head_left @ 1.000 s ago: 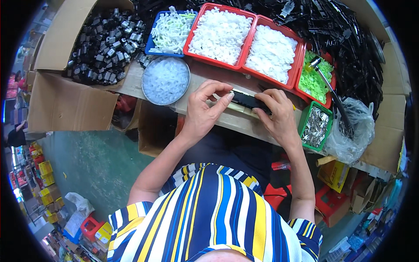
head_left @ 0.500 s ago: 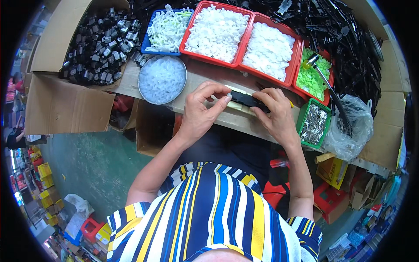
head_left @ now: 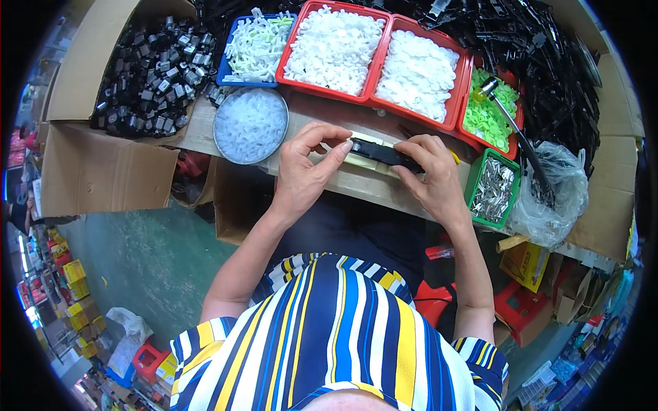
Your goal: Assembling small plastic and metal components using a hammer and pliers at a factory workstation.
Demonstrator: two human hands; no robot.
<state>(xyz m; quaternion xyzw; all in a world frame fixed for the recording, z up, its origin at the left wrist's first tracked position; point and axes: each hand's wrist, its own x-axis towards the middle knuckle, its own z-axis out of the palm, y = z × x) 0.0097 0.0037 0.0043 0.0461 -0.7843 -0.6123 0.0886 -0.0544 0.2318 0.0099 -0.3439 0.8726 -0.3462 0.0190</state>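
A long, narrow black plastic part (head_left: 381,153) lies across a pale strip-like block (head_left: 363,163) at the front of the workbench. My left hand (head_left: 306,168) is pinched, thumb and index finger meeting at the part's left end. Whether a small separate piece sits between those fingertips is too fine to tell. A tiny shiny spot shows on the part beside them. From the other side, my right hand (head_left: 436,175) grips the part's right end, its fingers covering that end. Just past the right fingers, something yellow (head_left: 454,157) peeks out.
Behind my hands stand red trays (head_left: 373,96) of white pieces, a red tray of green pieces (head_left: 488,113), a blue tray (head_left: 250,83) and a round bowl (head_left: 251,127). At right are a green tray of metal pieces (head_left: 493,188), a hammer (head_left: 507,116) and a plastic bag (head_left: 552,198).
My left fingertips have shifted slightly left and away from me at the part's end. My right hand keeps its grip. The whole view has moved a little.
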